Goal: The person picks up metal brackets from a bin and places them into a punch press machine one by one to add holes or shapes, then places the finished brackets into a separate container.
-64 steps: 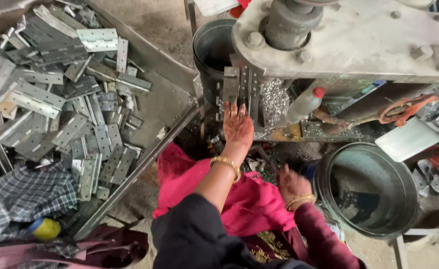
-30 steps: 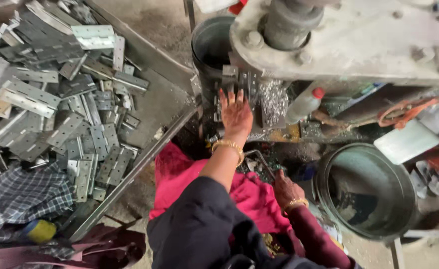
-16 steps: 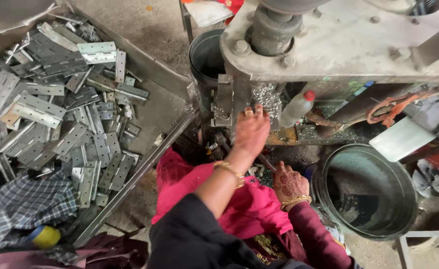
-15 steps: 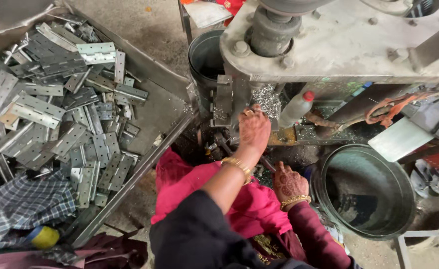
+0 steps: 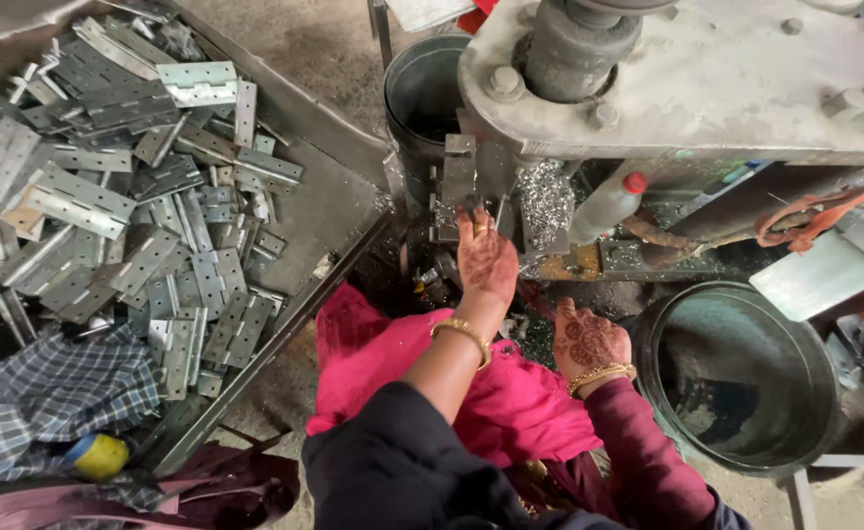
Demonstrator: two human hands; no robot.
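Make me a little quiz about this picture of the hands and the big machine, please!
1. True or false: the left hand reaches up under the grey machine.
2. Where do the metal hinges lie? A) in the tray on the left B) in the round drum C) on the pink cloth
3. Fill in: the white bottle has a ___ cap.

Key: 1 true; 2 A; 3 red. The right hand rests lower, near the drum.
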